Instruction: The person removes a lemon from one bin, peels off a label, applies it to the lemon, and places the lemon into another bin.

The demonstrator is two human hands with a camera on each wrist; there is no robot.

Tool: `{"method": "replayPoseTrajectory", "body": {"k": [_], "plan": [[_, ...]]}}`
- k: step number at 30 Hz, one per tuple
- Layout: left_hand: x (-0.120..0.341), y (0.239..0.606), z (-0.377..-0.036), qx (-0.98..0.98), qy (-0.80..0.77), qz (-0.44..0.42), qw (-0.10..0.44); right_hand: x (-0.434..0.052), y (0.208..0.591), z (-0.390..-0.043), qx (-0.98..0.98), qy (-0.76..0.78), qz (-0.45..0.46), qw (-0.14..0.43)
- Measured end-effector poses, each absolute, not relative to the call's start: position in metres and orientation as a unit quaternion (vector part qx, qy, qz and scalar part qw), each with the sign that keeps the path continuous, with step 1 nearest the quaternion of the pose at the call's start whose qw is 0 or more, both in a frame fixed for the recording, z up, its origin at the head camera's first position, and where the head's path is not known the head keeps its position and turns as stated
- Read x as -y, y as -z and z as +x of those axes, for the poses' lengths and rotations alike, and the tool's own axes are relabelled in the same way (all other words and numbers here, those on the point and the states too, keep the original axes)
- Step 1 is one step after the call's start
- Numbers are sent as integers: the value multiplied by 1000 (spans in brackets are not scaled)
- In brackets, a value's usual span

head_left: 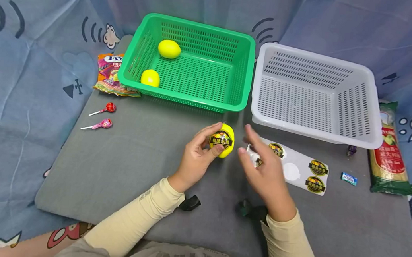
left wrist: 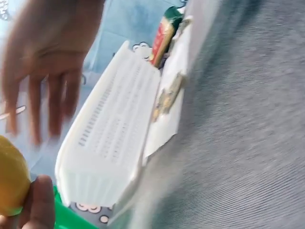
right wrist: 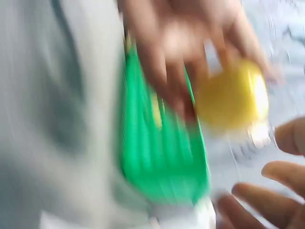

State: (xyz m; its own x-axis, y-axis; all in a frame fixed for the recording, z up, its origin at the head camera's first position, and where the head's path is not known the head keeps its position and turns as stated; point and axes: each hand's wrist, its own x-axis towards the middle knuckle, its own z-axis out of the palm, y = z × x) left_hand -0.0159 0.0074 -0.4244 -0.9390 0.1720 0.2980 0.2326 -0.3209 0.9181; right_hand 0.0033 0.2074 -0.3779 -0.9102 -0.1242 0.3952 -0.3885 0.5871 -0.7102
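On a grey mat (head_left: 117,170), your left hand (head_left: 196,159) pinches a lemon (head_left: 223,139) with its sticker facing you; your right hand (head_left: 264,172), fingers spread, hovers just beside it above the sticker sheet (head_left: 303,171), before the green basket (head_left: 193,99).

grey mat (head_left: 124,170), blue cloth (head_left: 27,72) (apparently cartoon-printed)

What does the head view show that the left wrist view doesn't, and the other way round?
Only the head view: two lemons in the green basket, lollipops, a snack bag, and the label on the held lemon. Only the left wrist view: nothing extra; it is blurred. Both: the left hand gripping the lemon, the right hand open, the white basket, the sticker sheet.
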Motion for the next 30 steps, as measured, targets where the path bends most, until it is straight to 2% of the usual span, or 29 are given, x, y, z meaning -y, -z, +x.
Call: {"method": "replayPoseTrajectory", "body": {"k": [3, 5, 8, 13, 17, 21, 26, 30], "plan": [[-9, 420, -23, 591, 789, -166, 34, -247, 372, -8, 907, -341, 63, 238], [-11, 415, -32, 607, 775, -171, 42, -273, 371, -14, 921, -287, 5, 263], [-20, 400, -50, 631, 753, -185, 36, -298, 375, -18, 937, -250, -59, 236], [-57, 365, -91, 693, 688, -216, 12, -309, 386, -18, 937, -254, -80, 226], [-101, 346, -123, 751, 616, -234, -30, -308, 388, -20, 934, -253, -83, 238], [-138, 345, -148, 803, 541, -236, -85, -305, 387, -23, 937, -249, -83, 230], [-155, 349, -160, 846, 461, -238, -119, -303, 386, -27, 939, -252, -77, 221], [-148, 341, -153, 833, 480, -247, -121, -307, 384, -30, 939, -248, -71, 229]]}}
